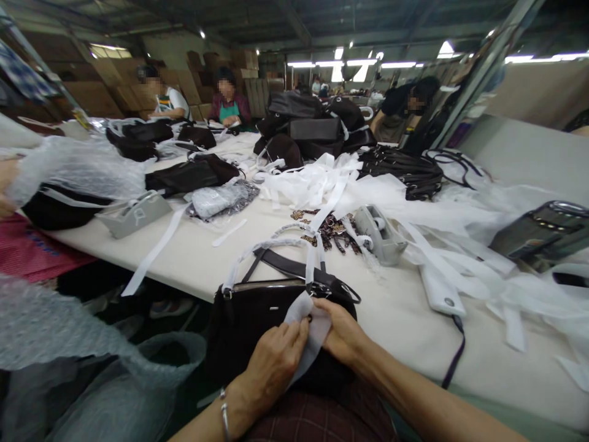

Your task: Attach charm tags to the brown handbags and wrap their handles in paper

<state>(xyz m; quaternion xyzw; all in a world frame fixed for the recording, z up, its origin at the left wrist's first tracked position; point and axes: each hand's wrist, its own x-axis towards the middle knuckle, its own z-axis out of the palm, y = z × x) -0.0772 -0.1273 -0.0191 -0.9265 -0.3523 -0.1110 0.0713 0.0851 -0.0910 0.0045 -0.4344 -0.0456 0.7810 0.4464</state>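
Observation:
A black handbag (257,313) stands at the table's front edge, close to my body. Its zipper shows along the top, and its handles (276,242) are wrapped in white and clear material. Against the bag's front lies a thin white wrapping sheet (317,334). My left hand (278,350), a bracelet at its wrist, is closed with its fingertips pinching this sheet. On the other side, my right hand (343,331) grips the sheet's right part between thumb and fingers. A small dark bit shows between the hands; I cannot make out what it is.
Behind the bag lie patterned straps (335,233) beside a grey tape dispenser (380,236). Another dispenser (133,215) stands left. White strips (313,184) and piled black bags (313,129) fill the back. A white corded device (442,288) lies right. Several people work around the table.

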